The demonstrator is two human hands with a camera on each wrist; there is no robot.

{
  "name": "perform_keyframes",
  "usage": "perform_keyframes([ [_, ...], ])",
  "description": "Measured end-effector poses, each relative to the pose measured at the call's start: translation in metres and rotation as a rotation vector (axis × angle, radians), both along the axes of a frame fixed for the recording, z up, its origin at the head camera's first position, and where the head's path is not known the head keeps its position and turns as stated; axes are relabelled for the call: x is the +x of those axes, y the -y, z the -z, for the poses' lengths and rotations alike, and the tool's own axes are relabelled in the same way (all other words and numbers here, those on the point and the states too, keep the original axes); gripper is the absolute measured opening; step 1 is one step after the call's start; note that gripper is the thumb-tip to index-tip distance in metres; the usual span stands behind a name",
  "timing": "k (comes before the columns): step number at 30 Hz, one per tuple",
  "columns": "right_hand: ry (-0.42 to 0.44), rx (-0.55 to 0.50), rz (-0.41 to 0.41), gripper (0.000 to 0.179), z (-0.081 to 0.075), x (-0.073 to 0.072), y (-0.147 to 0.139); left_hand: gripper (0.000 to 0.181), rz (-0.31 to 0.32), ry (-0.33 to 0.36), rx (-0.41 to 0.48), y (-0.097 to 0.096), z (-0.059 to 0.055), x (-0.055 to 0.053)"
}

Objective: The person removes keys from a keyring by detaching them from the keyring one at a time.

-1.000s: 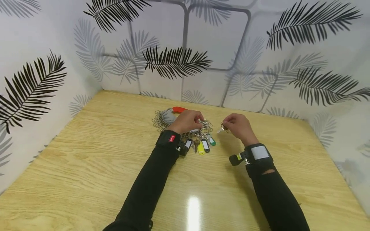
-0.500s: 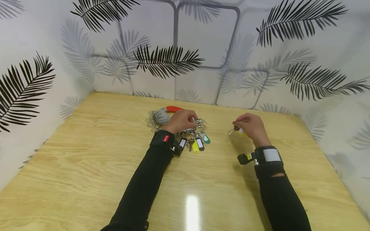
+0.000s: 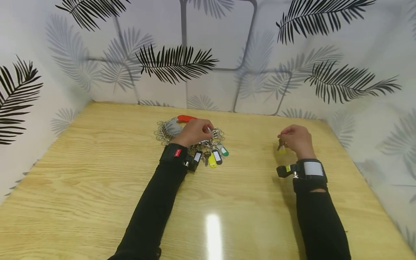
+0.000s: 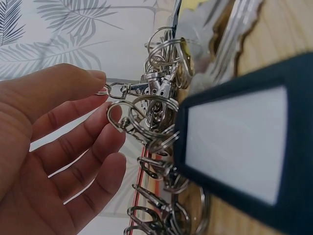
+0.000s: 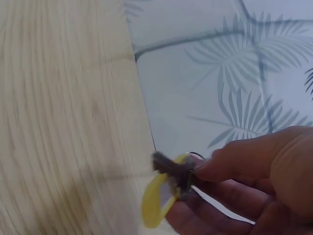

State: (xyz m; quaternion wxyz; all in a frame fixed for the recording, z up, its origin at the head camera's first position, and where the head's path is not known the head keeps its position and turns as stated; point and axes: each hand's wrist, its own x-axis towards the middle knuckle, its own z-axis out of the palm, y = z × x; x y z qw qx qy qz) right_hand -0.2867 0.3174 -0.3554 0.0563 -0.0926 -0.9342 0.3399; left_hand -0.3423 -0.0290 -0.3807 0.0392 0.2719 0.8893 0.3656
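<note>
My left hand (image 3: 194,132) is over a bunch of metal rings and swivel clasps (image 3: 216,134) on the table. In the left wrist view its thumb and index finger pinch the end ring of one swivel clasp (image 4: 132,89); the other fingers are loosely curled. Keys (image 3: 206,158) and tags hang at the near side: a yellow tag (image 3: 212,160), a green tag (image 3: 223,150) and a black tag with a white label (image 4: 234,144). Off to the right, my right hand (image 3: 297,139) holds a key (image 5: 173,171) with a yellow tag (image 5: 153,201) above the table.
A grey rounded piece (image 3: 173,128) and a red piece (image 3: 186,118) lie behind the left hand, by more rings. The wooden table (image 3: 253,202) meets a wall (image 3: 211,92) with a leaf pattern at the back.
My right hand has moved right, away from the bunch, carrying the key with its yellow tag. The left hand stays at the rings while the head view has shifted.
</note>
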Motion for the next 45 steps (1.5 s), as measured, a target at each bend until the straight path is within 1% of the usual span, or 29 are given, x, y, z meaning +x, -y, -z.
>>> perform_keyframes([
  [4, 0.052, 0.066, -0.016, 0.019, -0.002, 0.001, -0.006, 0.026, -0.003, 0.003, 0.003, 0.002, -0.001, -0.001],
  [7, 0.065, 0.098, -0.026, 0.018, -0.001, 0.001, -0.007, 0.024, 0.002, 0.008, 0.006, 0.003, -0.001, -0.001],
  [9, 0.069, 0.106, -0.025, 0.016, 0.001, 0.001, -0.008, 0.022, 0.009, -0.003, 0.009, 0.004, -0.001, -0.001],
  [14, 0.066, 0.146, -0.021, 0.015, 0.005, 0.002, -0.013, 0.023, 0.008, -0.003, 0.002, 0.001, -0.001, 0.001],
  [15, 0.062, 0.158, -0.022, 0.016, 0.005, 0.003, -0.014, 0.025, 0.005, 0.009, -0.005, 0.001, 0.0, 0.0],
  [17, 0.046, 0.181, -0.02, 0.018, 0.004, 0.003, -0.012, 0.026, -0.004, 0.004, -0.013, 0.001, -0.001, 0.001],
  [21, 0.032, 0.211, -0.052, 0.021, -0.002, 0.004, -0.003, 0.027, -0.005, -0.004, -0.019, 0.002, -0.004, 0.002],
  [24, 0.046, 0.212, -0.105, 0.024, -0.008, 0.004, 0.014, 0.027, -0.001, -0.005, -0.015, 0.002, -0.005, 0.002],
  [28, 0.054, 0.21, -0.182, 0.026, -0.015, 0.002, 0.047, 0.026, -0.001, 0.004, -0.003, 0.002, -0.005, 0.003],
  [32, 0.048, 0.195, -0.244, 0.025, -0.015, -0.003, 0.081, 0.026, -0.012, 0.019, 0.004, 0.005, -0.004, 0.005],
  [34, 0.045, 0.184, -0.259, 0.024, -0.012, -0.006, 0.095, 0.025, -0.018, 0.027, 0.007, 0.006, -0.003, 0.005],
  [38, 0.045, 0.163, -0.265, 0.022, -0.006, -0.011, 0.119, 0.024, -0.018, 0.035, -0.002, 0.007, -0.003, 0.004],
  [45, 0.083, 0.166, -0.269, 0.023, 0.005, -0.019, 0.155, 0.023, -0.008, 0.032, -0.037, 0.004, -0.004, 0.0],
])
